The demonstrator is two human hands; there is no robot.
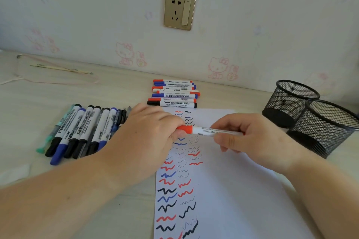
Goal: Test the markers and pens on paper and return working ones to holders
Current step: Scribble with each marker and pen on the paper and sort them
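Left hand [153, 130] and right hand [250, 137] grip red marker [202, 130] over paper [233, 190].

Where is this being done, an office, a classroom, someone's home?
Most likely a desk in a home, perhaps a child's room. The wall has cartoon-cat wallpaper and a wall socket, and the pale desk holds whiteboard markers and two mesh pen holders.

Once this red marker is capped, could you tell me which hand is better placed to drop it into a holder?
Right. The right hand already grips the red marker by its barrel, and both mesh holders stand on its side. The left hand pinches only the cap end.
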